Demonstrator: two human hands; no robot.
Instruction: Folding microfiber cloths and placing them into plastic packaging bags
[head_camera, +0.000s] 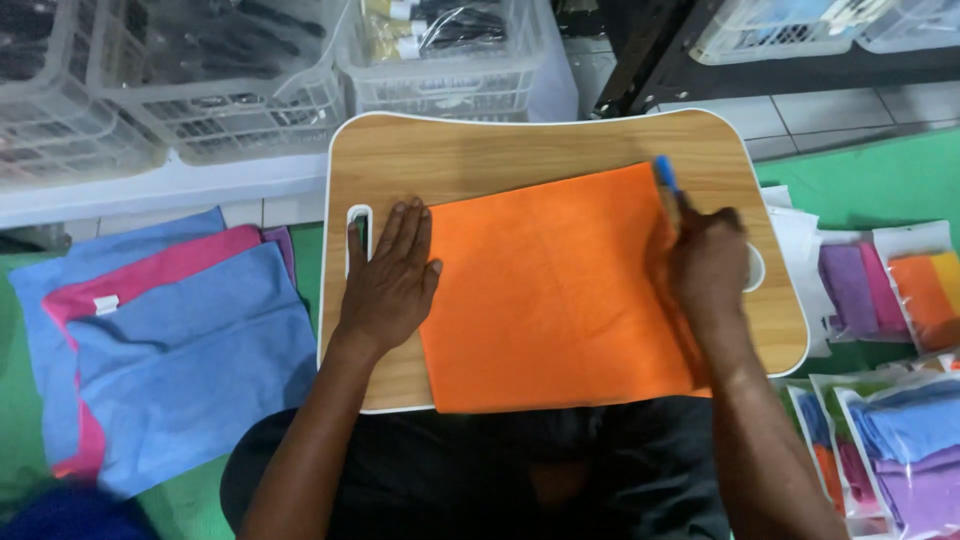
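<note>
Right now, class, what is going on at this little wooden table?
A person sits at a small wood-grain lap table with an orange square cloth spread flat on it. The left hand lies flat, palm down, on the cloth's left edge. The right hand rests on the right edge and holds a thin tool with a blue tip. Blue and pink cloths lie stacked on the floor to the left; clear bags of coloured cloths lie to the right.

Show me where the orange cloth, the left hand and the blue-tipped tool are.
orange cloth (550, 290), head view, middle of the flat cloth.
left hand (390, 275), head view, back of the hand, flat on the cloth's edge.
blue-tipped tool (664, 172), head view, its blue tip above the right hand.
</note>
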